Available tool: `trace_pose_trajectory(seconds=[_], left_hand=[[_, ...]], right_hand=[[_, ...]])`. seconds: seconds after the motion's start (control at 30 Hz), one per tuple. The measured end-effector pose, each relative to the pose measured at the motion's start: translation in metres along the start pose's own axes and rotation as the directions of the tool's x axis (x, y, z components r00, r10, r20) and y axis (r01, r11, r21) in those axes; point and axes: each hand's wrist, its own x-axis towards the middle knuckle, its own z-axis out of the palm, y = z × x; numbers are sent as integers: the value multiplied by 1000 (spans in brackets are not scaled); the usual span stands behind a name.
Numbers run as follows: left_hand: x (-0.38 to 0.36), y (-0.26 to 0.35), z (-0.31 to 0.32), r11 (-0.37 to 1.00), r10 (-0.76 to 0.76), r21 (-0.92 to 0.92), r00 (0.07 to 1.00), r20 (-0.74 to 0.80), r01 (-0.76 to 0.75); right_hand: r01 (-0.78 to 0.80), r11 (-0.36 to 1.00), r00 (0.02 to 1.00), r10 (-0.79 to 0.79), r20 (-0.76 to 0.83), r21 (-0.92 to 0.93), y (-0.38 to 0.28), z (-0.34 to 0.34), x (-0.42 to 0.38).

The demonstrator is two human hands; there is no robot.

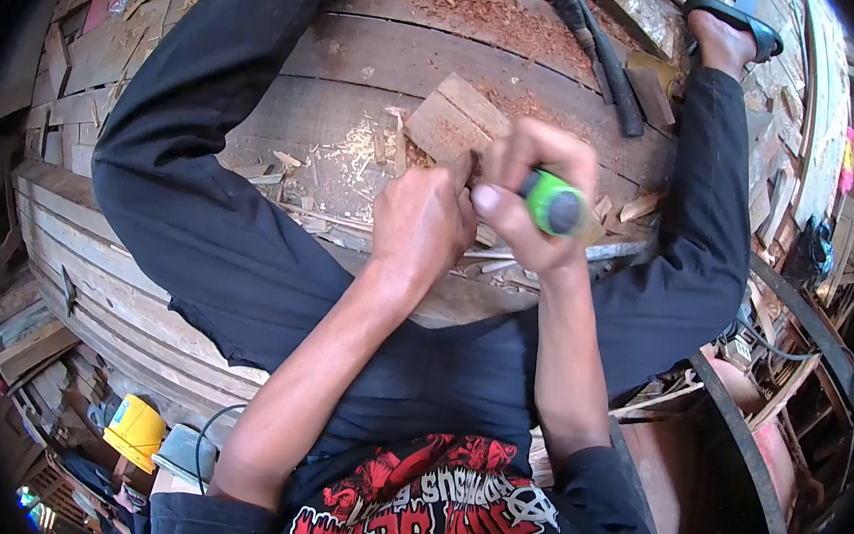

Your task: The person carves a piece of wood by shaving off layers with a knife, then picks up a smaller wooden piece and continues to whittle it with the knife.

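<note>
My right hand (543,196) is closed round the handle of a green-and-black handled tool (557,207). The handle's rounded dark end faces me, its working end is hidden, and the hand is slightly blurred. Close beside it, my left hand (426,217) is held in a fist, the fingers pressed together near the tool. What that hand grips is mostly covered; a small dark brown edge shows at its fingertips. Just beyond both hands, a flat wooden block (449,113) lies on the plank floor (363,56).
Wood shavings (487,16) and chips surround the block. A long dark-handled tool (604,60) lies at the upper right beside another wooden block (638,13). My spread legs (220,221) flank the work area. A yellow container (133,432) stands at lower left.
</note>
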Motion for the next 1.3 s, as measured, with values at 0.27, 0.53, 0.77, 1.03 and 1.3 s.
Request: trace_pose_trajectory(seconds=[0.27, 0.53, 0.77, 1.03, 1.3], left_hand=[[1, -6, 9, 995, 9, 100, 1000, -9, -8], [-1, -14, 11, 995, 53, 82, 997, -47, -50], [3, -10, 9, 992, 55, 113, 998, 34, -59], [-1, -14, 14, 992, 64, 107, 998, -29, -61], [-8, -17, 16, 988, 51, 146, 999, 18, -54]], right_hand=[[41, 971, 990, -8, -141, 234, -33, -11, 14], [66, 960, 985, -19, -174, 270, -47, -4, 19], [-40, 995, 999, 41, 10, -87, 12, -4, -2], [18, 988, 994, -1, -110, 154, -20, -8, 7], [13, 960, 996, 12, -88, 279, -43, 4, 4]])
